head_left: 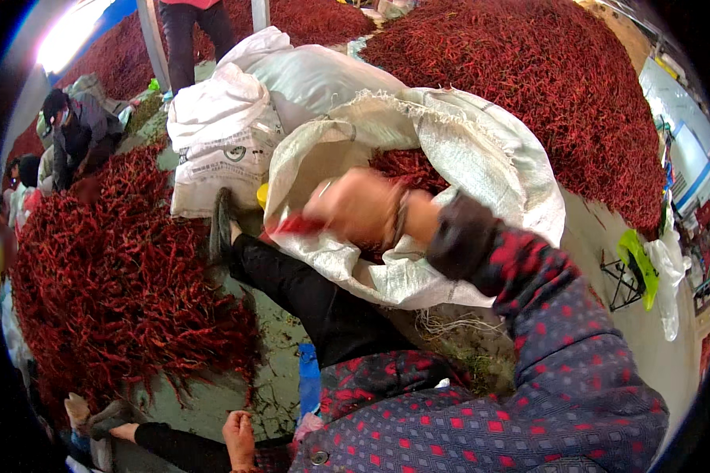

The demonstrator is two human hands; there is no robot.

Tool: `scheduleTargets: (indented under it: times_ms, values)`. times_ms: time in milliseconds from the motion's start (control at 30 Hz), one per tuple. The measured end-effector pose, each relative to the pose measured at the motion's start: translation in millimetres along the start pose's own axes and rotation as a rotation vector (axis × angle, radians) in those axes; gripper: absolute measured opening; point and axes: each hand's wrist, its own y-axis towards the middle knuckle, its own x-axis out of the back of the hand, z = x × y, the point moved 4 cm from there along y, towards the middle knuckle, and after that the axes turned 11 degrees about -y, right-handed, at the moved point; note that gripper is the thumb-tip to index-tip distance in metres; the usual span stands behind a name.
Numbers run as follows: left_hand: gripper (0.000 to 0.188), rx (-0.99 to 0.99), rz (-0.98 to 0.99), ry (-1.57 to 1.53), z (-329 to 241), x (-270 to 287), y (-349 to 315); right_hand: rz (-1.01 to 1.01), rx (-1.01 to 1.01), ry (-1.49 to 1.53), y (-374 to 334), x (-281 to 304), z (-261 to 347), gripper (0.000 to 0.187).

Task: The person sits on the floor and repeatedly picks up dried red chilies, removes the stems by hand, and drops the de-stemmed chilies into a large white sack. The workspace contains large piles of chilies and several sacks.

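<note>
My right hand (359, 206) is over the near left rim of an open white woven sack (521, 169), smeared by motion. Blurred red chili peppers (298, 226) stick out from its closed fingers. More red chilies (406, 167) lie inside the sack, partly covered by my arm and the folded rim. Low in the view, my left hand (239, 435) is closed beside my lap; what its fingers hold, if anything, is hidden. A spread heap of red chilies (134, 292) lies on the floor to the left, between my legs.
Full white sacks (225, 150) stand beyond the open one. A large chili mound (521, 87) rises at far right. Another person (87, 134) crouches by the left heap; someone stands behind the sacks. A green bag (639, 264) and black wire rack (622, 284) are at right.
</note>
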Motion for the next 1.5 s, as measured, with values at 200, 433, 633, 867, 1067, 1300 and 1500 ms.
scheduleTargets:
  times_ms: [200, 433, 633, 867, 1067, 1300, 1500]
  values:
    - [0.014, -0.131, -0.025, 0.181, -8.2, -16.6, 10.4, 0.220, -0.546, -0.247, -91.4, 14.1, -148.2, 0.057]
    - [0.015, -0.192, -0.146, 0.365, -29.7, 16.6, 34.2, -0.146, -0.420, 0.231, -33.6, 25.0, -70.8, 0.020]
    - [0.020, 0.024, 0.031, 0.979, 51.3, 48.3, 24.5, -0.004, -0.048, 0.690, -0.6, -16.0, 84.2, 0.009]
    - [0.020, 0.080, -0.208, 0.896, 49.4, 51.2, 53.2, 0.228, 0.134, 0.911, -0.7, -127.5, 181.8, 0.011]
    - [0.021, 0.185, -0.096, 0.917, 72.5, 16.2, 84.1, 0.474, 0.149, 1.014, -18.9, -168.4, 207.9, 0.013]
    - [0.012, 0.000, -0.190, 0.659, 69.2, 36.5, 69.0, 0.447, 0.017, 1.205, -20.2, -175.2, 207.3, 0.016]
    - [0.004, 0.038, -0.210, -0.687, -16.4, -20.2, 25.1, 0.564, -0.273, 1.541, -18.9, -178.4, 217.8, 0.020]
